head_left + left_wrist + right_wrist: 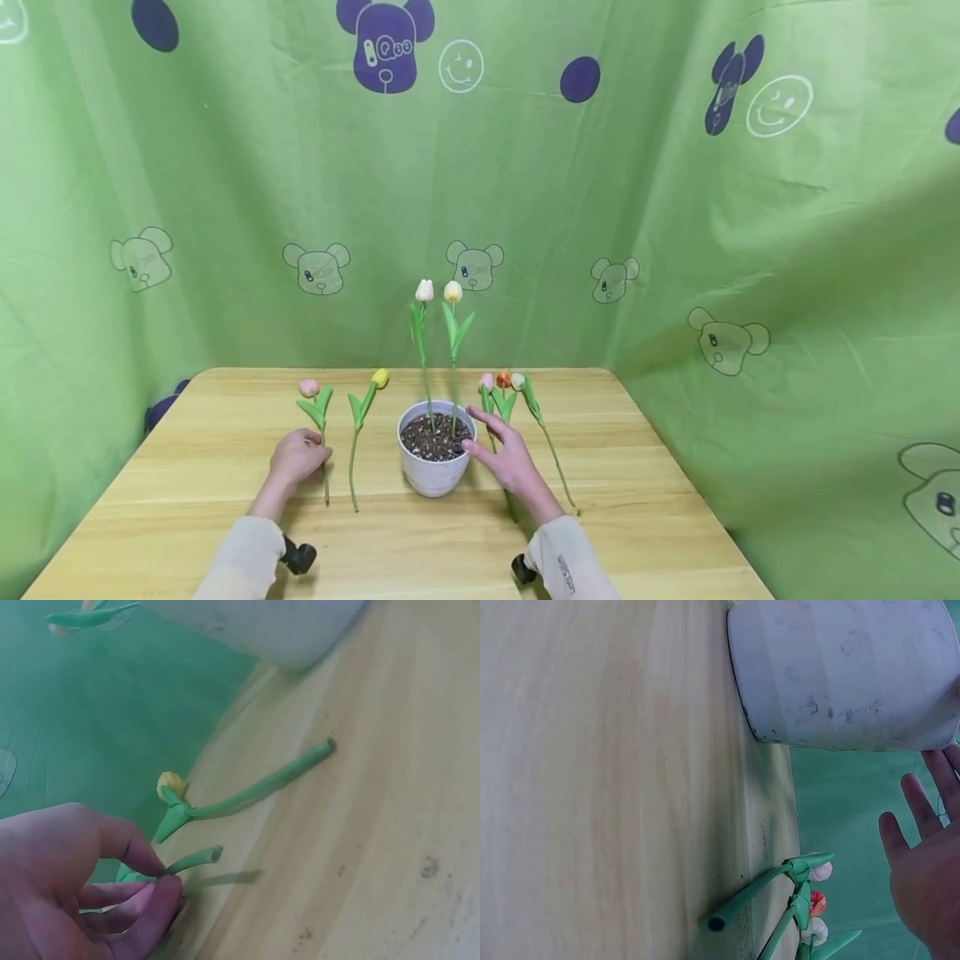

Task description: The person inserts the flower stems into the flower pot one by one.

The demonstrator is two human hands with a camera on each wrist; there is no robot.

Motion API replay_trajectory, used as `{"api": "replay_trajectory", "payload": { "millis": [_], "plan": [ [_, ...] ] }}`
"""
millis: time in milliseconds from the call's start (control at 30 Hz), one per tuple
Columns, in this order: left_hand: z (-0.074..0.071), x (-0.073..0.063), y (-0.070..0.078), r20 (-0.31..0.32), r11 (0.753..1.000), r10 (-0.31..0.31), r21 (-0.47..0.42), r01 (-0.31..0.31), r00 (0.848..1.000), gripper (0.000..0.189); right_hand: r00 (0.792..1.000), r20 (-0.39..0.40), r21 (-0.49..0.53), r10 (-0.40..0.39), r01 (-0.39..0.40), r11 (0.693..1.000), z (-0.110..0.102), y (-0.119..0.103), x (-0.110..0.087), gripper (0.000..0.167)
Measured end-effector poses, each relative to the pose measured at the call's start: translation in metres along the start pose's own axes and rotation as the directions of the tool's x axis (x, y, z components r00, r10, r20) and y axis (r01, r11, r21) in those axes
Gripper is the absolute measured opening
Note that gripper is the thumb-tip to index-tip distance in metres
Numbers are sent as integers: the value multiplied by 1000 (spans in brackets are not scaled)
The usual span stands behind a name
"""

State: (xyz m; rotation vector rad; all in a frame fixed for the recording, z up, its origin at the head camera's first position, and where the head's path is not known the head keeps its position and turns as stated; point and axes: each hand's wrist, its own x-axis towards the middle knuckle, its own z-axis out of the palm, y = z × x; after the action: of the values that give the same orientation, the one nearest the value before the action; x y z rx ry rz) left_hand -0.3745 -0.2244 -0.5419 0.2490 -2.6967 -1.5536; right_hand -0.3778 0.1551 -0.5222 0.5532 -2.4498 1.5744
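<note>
My left hand (297,456) pinches the stem of a pink artificial tulip (309,388) between thumb and index finger. In the left wrist view, the cut end of that stem (202,859) stands off the table, with a shadow beneath. To its right lies a yellow tulip (380,378). A whitish pot (433,477) filled with dark soil holds two upright tulips, a pale pink one (424,291) and a cream-yellow one (452,292). At the pot's right rim is my right hand (510,460), its fingers extended; the right wrist view shows fingertips (937,761) against the pot's side.
Right of the pot lie a pink tulip (486,382), an orange-red tulip (504,380) and a white tulip (518,382), partly behind my right hand. The wooden table (420,550) meets a green printed curtain (525,192) at the back and sides.
</note>
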Motion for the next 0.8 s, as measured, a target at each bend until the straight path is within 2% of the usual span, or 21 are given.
{"api": "replay_trajectory", "payload": {
  "millis": [100,200,367,800],
  "plan": [
    [-1,0,-1,44,990,-25,-139,30,999,46,1000,2,-4,-2,2,1000,0,0,0,62],
    [-1,0,-3,81,975,-34,-216,51,996,48,1000,2,-8,-4,4,1000,0,-1,0,61],
    [-2,0,-5,103,963,-17,-267,44,995,51,1000,1,2,-9,9,1000,-1,0,-1,61],
    [-1,-4,3,86,945,12,-326,17,996,58,1000,6,-19,-6,7,1000,0,0,-1,61]
  ]
}}
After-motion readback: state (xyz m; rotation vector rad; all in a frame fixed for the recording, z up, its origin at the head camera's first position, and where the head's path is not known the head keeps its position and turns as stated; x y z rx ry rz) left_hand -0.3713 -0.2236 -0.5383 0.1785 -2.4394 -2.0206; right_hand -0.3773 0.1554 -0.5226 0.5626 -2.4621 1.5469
